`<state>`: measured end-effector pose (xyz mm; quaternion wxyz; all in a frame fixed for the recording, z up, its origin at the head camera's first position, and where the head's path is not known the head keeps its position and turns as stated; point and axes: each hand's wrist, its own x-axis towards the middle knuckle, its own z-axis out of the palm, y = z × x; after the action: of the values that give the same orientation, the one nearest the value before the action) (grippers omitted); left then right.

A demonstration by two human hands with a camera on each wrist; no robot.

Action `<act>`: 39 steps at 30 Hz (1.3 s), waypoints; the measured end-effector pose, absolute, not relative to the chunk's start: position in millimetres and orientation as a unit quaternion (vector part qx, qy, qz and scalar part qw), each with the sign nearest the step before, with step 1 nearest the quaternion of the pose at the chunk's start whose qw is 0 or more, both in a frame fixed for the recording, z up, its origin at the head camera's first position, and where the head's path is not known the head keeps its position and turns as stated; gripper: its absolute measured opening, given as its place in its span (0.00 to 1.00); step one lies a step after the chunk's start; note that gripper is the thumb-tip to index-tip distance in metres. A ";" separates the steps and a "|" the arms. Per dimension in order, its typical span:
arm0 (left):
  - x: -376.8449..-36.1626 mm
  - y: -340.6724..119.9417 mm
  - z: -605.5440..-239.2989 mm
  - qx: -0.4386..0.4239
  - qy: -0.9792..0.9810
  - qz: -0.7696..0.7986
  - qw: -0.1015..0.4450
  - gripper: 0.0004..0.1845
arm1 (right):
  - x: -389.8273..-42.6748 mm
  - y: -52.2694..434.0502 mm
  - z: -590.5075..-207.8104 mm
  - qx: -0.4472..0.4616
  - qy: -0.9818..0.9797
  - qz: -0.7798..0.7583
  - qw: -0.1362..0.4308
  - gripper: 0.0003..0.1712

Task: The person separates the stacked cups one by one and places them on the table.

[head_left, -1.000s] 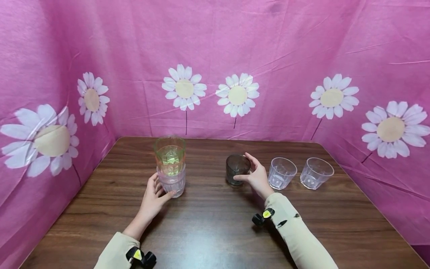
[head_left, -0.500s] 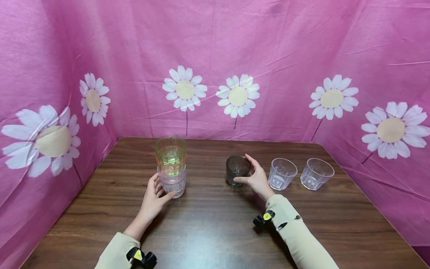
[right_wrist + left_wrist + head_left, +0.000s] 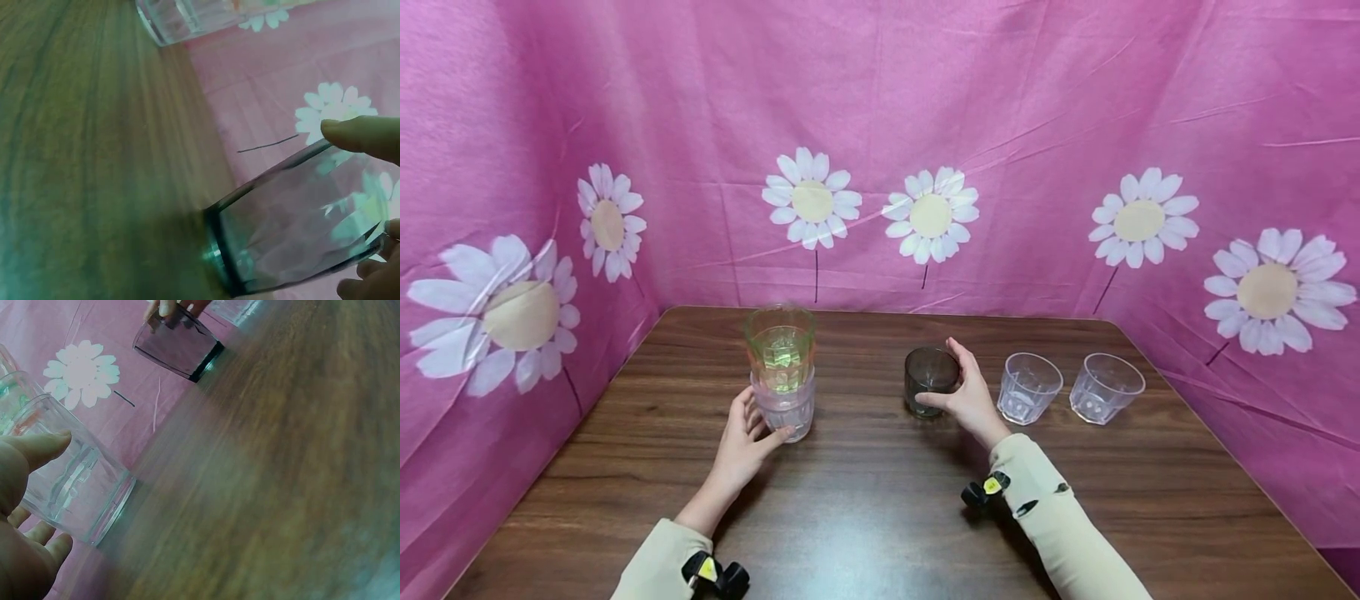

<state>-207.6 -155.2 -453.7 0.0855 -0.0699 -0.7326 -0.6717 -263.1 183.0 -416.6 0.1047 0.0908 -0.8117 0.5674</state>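
Note:
In the head view, a stack of nested tumblers stands upright on the left of the table. Clear tumblers point(image 3: 790, 408) form its bottom, an orange one sits above, and a green tumbler point(image 3: 781, 321) tops it. My left hand point(image 3: 741, 450) holds the stack low down, thumb on the near side and fingers round the left. Right of centre stands a dark grey tumbler point(image 3: 922, 379), upright on the table. My right hand point(image 3: 973, 404) grips it from the right, thumb across its front and a finger at the far rim. The right wrist view shows the thumb point(image 3: 365, 134) against the dark tumbler's side point(image 3: 294, 231).
Two clear tumblers stand to the right of my right hand, the nearer one point(image 3: 1030, 387) close to it and another point(image 3: 1107, 387) further right. The brown wooden table point(image 3: 865, 500) ends at a pink flowered cloth point(image 3: 880, 100) behind and on both sides.
My right hand has shifted very slightly left, its thumb reaching a little further across the dark tumbler. The left hand and the stack stay in place.

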 end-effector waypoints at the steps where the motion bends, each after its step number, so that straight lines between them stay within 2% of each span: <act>1: -207.5 -155.2 -453.6 -0.070 -0.733 -0.671 0.085 0.46 | -262.9 182.4 -414.1 0.094 -0.815 0.560 0.112 0.62; 7: -207.7 -155.5 -452.1 -0.070 -0.737 -0.667 0.088 0.46 | -259.3 171.2 -394.0 0.107 -0.814 0.545 0.169 0.59; 14: -205.6 -155.2 -452.5 -0.068 -0.735 -0.669 0.088 0.46 | -256.8 145.2 -379.2 0.134 -0.791 0.561 0.204 0.56; 22: -205.3 -154.3 -451.9 -0.068 -0.738 -0.666 0.090 0.45 | -253.1 108.1 -362.2 0.195 -0.759 0.598 0.167 0.57; 30: -206.2 -154.7 -450.3 -0.070 -0.743 -0.660 0.092 0.46 | -250.5 63.9 -345.1 0.246 -0.734 0.612 0.162 0.58; 39: -205.4 -154.2 -451.1 -0.070 -0.743 -0.659 0.094 0.45 | -244.5 26.0 -334.1 0.281 -0.721 0.621 0.121 0.58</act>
<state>-205.4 -154.2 -451.1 0.0938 -0.0699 -0.7431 -0.6589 -244.5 26.0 -334.1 0.1207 0.2809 -0.7214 0.6214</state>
